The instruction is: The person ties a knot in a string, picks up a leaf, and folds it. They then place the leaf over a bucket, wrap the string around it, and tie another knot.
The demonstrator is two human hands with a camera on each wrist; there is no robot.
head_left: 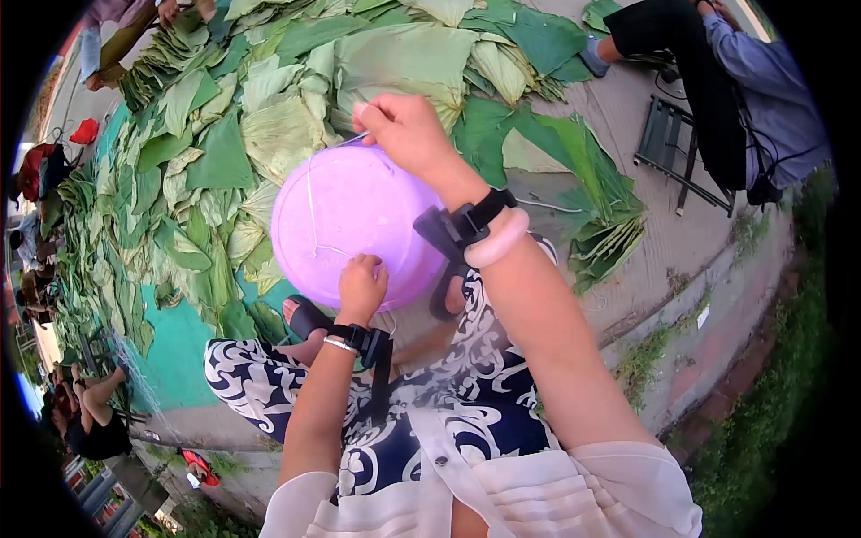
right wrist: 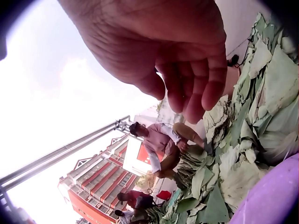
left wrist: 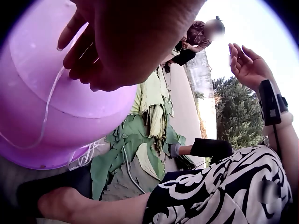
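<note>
An upturned purple basin [head_left: 359, 206] sits in front of the person, between the feet. A thin white string [head_left: 311, 193] runs loosely across its base. The left hand [head_left: 362, 285] is low over the near side of the basin and pinches the string with bent fingers. In the left wrist view, the string [left wrist: 50, 100] hangs from those fingers down the basin's side. The right hand [head_left: 408, 134] is raised over the far edge, thumb and forefinger together, with the string's other stretch leading up to it. Seen from the right wrist, its fingers [right wrist: 212, 88] are curled.
Large green leaves [head_left: 215, 161] lie in heaps beyond and left of the basin, partly on a green sheet [head_left: 184, 336]. A folded stack of leaves [head_left: 605, 242] is to the right. A seated person [head_left: 762, 99] and a small folding stool [head_left: 668, 134] are at the right.
</note>
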